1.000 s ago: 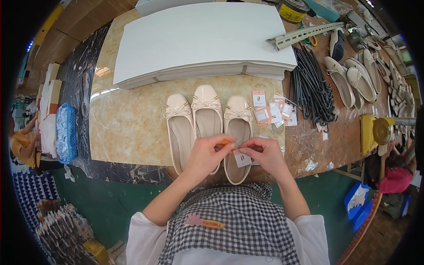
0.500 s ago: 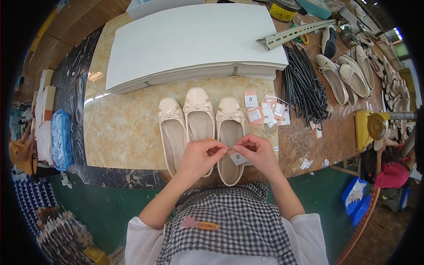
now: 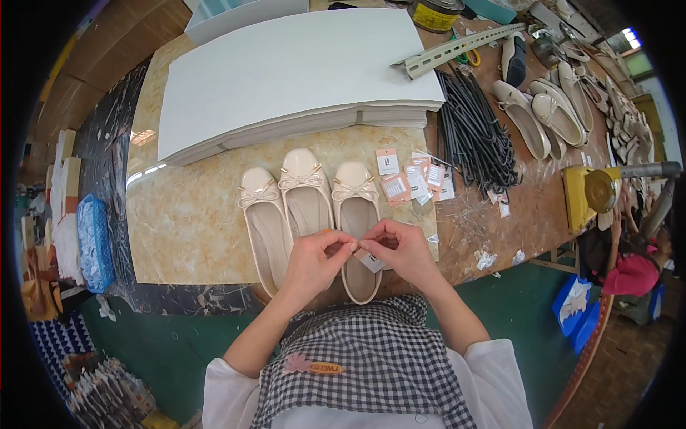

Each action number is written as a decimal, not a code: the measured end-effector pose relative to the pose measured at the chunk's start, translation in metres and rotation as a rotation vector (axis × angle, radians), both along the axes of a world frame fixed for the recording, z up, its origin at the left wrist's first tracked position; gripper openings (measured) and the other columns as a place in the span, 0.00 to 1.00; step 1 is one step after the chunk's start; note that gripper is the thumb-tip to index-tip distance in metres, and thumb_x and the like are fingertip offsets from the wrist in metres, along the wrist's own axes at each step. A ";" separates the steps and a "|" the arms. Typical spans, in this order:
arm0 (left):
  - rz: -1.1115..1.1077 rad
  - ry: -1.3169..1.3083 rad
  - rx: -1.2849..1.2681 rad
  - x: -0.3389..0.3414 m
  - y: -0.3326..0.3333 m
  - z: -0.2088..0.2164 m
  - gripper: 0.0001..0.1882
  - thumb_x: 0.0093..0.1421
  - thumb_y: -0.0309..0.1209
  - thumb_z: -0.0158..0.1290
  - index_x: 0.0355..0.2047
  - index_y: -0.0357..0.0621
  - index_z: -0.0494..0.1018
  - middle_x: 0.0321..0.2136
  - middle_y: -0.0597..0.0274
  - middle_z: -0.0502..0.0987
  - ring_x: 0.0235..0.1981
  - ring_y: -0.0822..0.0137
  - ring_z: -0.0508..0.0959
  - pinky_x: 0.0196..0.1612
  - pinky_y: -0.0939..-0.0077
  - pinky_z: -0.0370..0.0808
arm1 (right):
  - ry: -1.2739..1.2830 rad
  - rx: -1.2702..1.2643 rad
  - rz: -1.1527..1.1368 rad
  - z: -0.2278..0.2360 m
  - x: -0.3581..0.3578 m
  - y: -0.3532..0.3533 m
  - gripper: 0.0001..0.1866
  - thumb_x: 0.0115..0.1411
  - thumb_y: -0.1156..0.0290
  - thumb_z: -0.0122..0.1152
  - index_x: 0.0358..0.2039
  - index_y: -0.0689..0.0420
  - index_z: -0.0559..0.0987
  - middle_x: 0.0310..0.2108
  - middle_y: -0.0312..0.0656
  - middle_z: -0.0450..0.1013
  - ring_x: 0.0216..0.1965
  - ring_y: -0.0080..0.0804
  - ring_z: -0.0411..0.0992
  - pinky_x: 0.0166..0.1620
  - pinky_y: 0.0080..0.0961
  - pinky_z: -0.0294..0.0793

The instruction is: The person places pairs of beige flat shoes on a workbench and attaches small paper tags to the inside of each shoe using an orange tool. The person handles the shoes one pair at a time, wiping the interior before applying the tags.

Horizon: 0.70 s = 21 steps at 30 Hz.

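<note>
While the left hand (image 3: 311, 259) has thumb and forefinger pressed together at their tips, the right hand (image 3: 401, 250) meets it just alongside, its own thumb and forefinger clamped on the upper edge of a small white card tag with a dark mark (image 3: 370, 262). Whether a cord lies between the left fingertips: cannot tell, too small. A small orange object (image 3: 327, 230) shows at the left knuckles; shape unclear.

Tag position: tilted, below the right fingertips, over the heel half of a glossy beige flat shoe with a bow (image 3: 354, 174). Contact between tag and insole cannot be judged from this angle. To its left stand two matching shoes, a middle beige bow shoe (image 3: 300, 160) set a little farther from the person and an outer beige bow shoe (image 3: 266, 227); all three point toes away, openings up. The left hand partly covers the middle one.

Surface: tan marbled sheet (image 3: 179, 239). Right of the toes, a loose overlapping group of white-and-orange card tags (image 3: 417, 180). Beyond the shoes, a thick stack of white sheets (image 3: 293, 79), with a perforated pale metal strip (image 3: 464, 50) overlapping its right corner. Right of the stack, a bundle of thin black hooked rods (image 3: 477, 132); farther right, more beige flat shoes (image 3: 524, 118). Near the right table edge, a yellow metal block (image 3: 576, 199).
</note>
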<state>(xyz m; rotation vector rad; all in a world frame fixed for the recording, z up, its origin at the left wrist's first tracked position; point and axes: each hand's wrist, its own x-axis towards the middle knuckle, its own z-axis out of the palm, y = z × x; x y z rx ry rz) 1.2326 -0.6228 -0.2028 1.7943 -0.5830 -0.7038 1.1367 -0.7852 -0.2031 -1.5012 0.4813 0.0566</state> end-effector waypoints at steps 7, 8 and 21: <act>-0.075 -0.095 0.076 0.001 -0.003 0.002 0.07 0.56 0.28 0.57 0.33 0.38 0.79 0.25 0.56 0.80 0.21 0.68 0.77 0.25 0.75 0.73 | 0.021 0.037 0.054 0.002 -0.002 -0.004 0.04 0.57 0.78 0.63 0.33 0.64 0.78 0.30 0.36 0.77 0.32 0.17 0.74 0.37 0.14 0.75; -0.098 -0.106 0.086 0.002 -0.004 0.003 0.07 0.56 0.28 0.58 0.33 0.39 0.79 0.25 0.56 0.80 0.21 0.66 0.78 0.26 0.74 0.73 | 0.019 0.038 0.062 0.001 -0.003 -0.005 0.05 0.57 0.77 0.64 0.32 0.63 0.78 0.29 0.36 0.77 0.31 0.18 0.75 0.36 0.15 0.75; -0.292 -0.528 -0.026 -0.007 -0.063 0.026 0.08 0.58 0.32 0.56 0.35 0.43 0.79 0.28 0.59 0.75 0.24 0.61 0.77 0.28 0.71 0.73 | 0.150 -0.937 -0.543 -0.001 -0.057 -0.133 0.07 0.56 0.71 0.64 0.32 0.62 0.81 0.22 0.37 0.72 0.23 0.23 0.70 0.27 0.24 0.67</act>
